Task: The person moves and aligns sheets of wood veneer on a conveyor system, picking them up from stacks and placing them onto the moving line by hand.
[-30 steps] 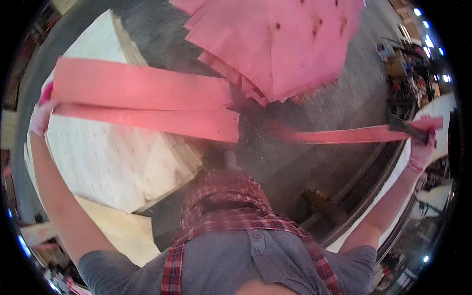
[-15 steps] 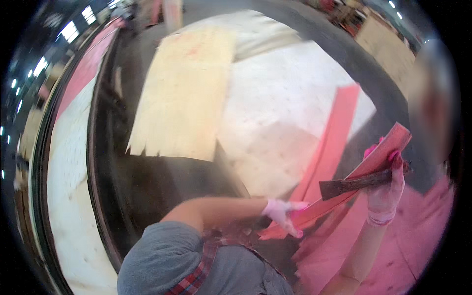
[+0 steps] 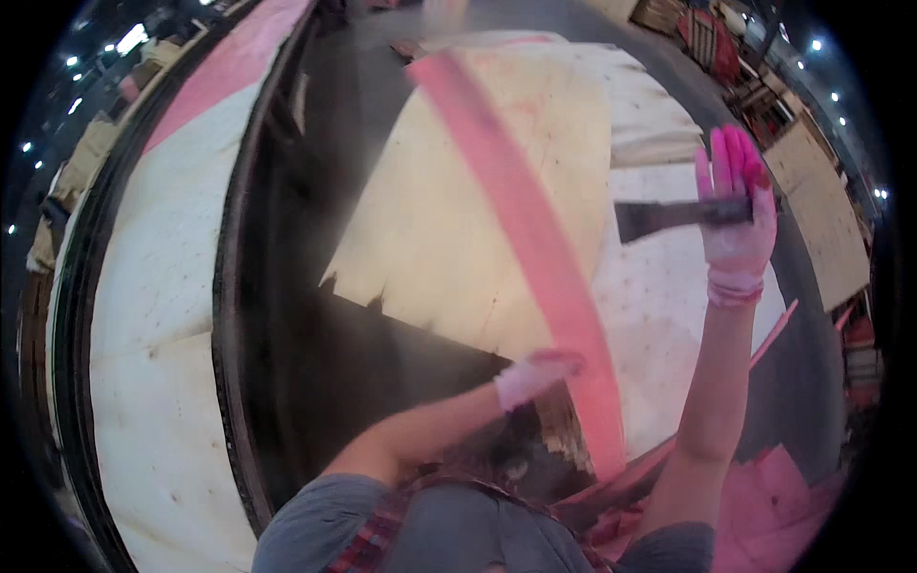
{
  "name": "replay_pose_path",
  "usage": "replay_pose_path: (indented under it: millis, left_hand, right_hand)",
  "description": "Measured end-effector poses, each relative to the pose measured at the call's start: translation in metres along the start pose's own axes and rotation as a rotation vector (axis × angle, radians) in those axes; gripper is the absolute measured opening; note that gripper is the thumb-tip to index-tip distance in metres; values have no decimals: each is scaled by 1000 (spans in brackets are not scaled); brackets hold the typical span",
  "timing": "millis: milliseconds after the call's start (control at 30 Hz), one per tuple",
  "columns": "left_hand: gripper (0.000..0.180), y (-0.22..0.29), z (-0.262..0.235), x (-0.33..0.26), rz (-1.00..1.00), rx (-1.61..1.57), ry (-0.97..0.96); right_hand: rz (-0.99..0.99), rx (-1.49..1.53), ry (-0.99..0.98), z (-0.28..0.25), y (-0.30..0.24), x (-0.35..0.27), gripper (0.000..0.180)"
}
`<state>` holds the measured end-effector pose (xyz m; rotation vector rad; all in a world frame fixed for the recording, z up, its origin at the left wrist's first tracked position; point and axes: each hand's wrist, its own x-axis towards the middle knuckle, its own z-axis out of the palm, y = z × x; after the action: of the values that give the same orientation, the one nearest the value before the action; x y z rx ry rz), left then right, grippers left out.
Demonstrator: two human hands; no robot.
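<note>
My left hand (image 3: 537,378), in a white glove, is closed on the edge of a long pink veneer strip (image 3: 511,215). The strip slants from the far left, across a pale yellow veneer sheet (image 3: 549,115), to near my body. My right hand (image 3: 740,224) is raised at the right, its gloved fingers stained bright pink and stretched upward. Across its palm, under the thumb, lies a dark flat tool (image 3: 659,220) with a wider left end; its exact kind is unclear. White veneer sheets (image 3: 650,325) lie beneath and beside the yellow one.
Along the left runs a long dark-edged bed (image 3: 229,372) carrying white sheets (image 3: 158,401) and a pink sheet (image 3: 224,81). Pink veneer pieces (image 3: 764,506) lie at the lower right. A tan board (image 3: 821,210) stands at the far right.
My right hand has come off the pink strip and risen, keeping the dark tool. The strip in my left hand now reaches over the yellow sheet. My view has turned left.
</note>
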<state>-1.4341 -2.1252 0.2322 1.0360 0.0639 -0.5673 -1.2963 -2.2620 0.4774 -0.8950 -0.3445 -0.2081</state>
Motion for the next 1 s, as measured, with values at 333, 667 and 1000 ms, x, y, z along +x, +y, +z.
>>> replay_pose_path:
  millis: [333, 667, 1000]
  left_hand:
    - [44, 130, -348, -9, 482, -347, 422]
    - [41, 161, -666, 168, 405, 790, 762]
    - [57, 146, -800, 293, -171, 22, 891]
  right_hand:
    - [982, -251, 710, -235, 95, -263, 28]
    - [1245, 38, 1099, -167, 309, -326, 33]
    - [1073, -151, 1601, -78, 412, -323, 41]
